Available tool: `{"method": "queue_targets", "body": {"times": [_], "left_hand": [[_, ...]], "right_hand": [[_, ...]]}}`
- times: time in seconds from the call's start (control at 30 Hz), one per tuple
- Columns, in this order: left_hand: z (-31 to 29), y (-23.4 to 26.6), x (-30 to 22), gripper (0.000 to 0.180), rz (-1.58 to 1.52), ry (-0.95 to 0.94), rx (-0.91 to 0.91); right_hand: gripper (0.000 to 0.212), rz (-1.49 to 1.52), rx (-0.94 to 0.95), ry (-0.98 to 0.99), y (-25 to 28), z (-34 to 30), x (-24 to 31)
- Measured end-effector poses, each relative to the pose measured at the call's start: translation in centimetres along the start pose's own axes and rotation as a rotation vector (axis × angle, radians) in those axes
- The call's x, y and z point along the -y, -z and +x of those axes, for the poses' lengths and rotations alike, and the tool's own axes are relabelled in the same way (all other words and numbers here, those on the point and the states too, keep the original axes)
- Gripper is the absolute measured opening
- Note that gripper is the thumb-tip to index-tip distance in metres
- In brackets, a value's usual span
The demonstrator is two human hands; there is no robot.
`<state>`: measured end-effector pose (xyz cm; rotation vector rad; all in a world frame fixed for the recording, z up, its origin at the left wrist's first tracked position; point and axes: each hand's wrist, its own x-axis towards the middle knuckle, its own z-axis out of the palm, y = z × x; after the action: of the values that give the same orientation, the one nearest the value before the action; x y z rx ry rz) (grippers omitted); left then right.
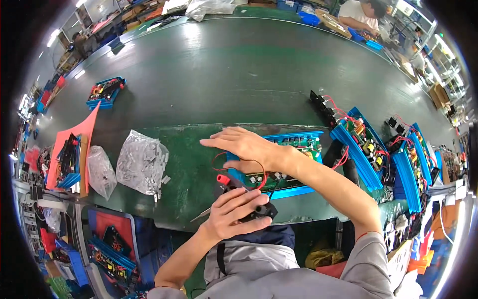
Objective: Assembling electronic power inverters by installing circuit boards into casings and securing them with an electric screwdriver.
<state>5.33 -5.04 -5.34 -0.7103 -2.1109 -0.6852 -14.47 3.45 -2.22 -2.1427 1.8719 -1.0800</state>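
My left hand (231, 215) is closed around a black end panel (256, 213) with a red terminal (222, 179) on it, at the bench's front edge. Red and black wires run from the panel toward a blue metal case (294, 192) that holds a green circuit board (311, 149). Over the left end of that case lies my right hand (246, 148), its fingers stretched out to the left and the thumb apart below them. Part of the case and board is hidden under my right hand and forearm.
Left of my hands lie two clear bags (142, 162) of small pale parts. Several blue cases with boards and wires (361, 149) stand to the right. Another blue unit (106, 92) sits on the dark green belt (214, 74). A person (361, 17) works across it.
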Motion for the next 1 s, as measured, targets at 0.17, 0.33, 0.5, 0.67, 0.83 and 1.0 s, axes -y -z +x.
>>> {"method": "queue_targets", "body": {"times": [0.17,0.33,0.5,0.67,0.83,1.0], "left_hand": [[-0.9,-0.1,0.5,0.032,-0.018,0.104,-0.078],[-0.2,-1.7,0.8,0.04,0.027,0.792,-0.378],[4.2,-0.6,4.2,0.046,0.338,1.144,0.148],[4.2,-0.5,4.1,0.055,0.399,1.068,0.165],[3.0,-0.5,1.5,0.051,0.419,0.58,-0.163],[2.1,-1.7,-1.7,0.031,0.195,0.384,0.29]], "right_hand": [[0.017,0.208,0.037,-0.044,1.0,0.4,-1.3],[0.013,0.006,0.018,-0.246,5.4,-5.8,0.0],[0.022,-0.12,-0.057,-0.196,4.0,-9.8,3.5],[0.017,-0.632,-0.697,-0.823,4.9,-16.8,6.8],[0.049,-0.642,-0.586,-1.397,3.7,-21.5,8.0],[0.046,-0.607,-0.649,-1.318,2.3,-21.7,7.0]]}}
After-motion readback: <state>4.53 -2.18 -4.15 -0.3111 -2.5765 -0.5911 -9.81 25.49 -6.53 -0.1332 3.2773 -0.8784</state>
